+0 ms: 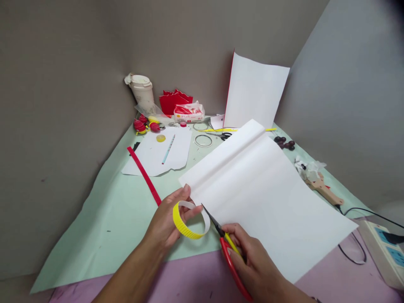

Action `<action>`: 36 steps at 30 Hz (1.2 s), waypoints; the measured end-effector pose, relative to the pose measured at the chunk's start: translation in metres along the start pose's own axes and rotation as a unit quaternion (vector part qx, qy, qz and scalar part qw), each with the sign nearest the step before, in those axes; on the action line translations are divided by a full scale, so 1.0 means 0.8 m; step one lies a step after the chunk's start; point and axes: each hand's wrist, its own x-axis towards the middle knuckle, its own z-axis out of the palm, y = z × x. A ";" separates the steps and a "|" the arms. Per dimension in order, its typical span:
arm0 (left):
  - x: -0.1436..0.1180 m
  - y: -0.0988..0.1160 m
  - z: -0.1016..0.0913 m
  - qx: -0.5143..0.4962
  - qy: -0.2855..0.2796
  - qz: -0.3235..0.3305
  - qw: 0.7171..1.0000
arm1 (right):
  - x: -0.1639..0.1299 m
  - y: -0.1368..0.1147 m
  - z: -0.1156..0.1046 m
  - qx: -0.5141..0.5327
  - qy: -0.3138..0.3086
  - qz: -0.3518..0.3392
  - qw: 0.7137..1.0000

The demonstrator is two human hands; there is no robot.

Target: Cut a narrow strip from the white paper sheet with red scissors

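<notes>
My left hand [166, 223] pinches a curled strip of yellow corrugated paper [189, 221], white on its inner side, bent into a loop. My right hand [252, 256] grips red-and-yellow-handled scissors [225, 244]; their thin blades point up-left and touch the loop's right edge. Both hands hover over the near edge of a pale green sheet [110, 223]. A large white paper sheet [268, 193] lies just right of the scissors.
A red strip [144, 174], a smaller white sheet [158, 155] with a pencil [168, 149], wire rings [203, 140], black scissors [224, 135], dark beads [285, 143], a lidded cup [142, 90], a tissue pack [188, 112], a wooden tool [323, 189] and a power strip [386, 252] surround the work area.
</notes>
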 end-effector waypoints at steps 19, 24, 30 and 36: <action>0.000 -0.001 0.003 0.021 0.008 -0.007 1.000 | 0.002 0.014 -0.002 -0.009 -0.002 -0.010 1.000; -0.001 -0.001 0.004 0.017 0.021 0.002 1.000 | 0.004 0.014 -0.003 -0.005 -0.003 0.000 1.000; 0.000 0.000 0.003 0.027 0.029 -0.006 0.999 | 0.004 0.016 -0.004 -0.011 -0.006 -0.004 1.000; 0.000 0.000 0.005 0.023 0.047 -0.004 0.999 | 0.003 0.016 -0.005 -0.019 -0.010 -0.002 1.000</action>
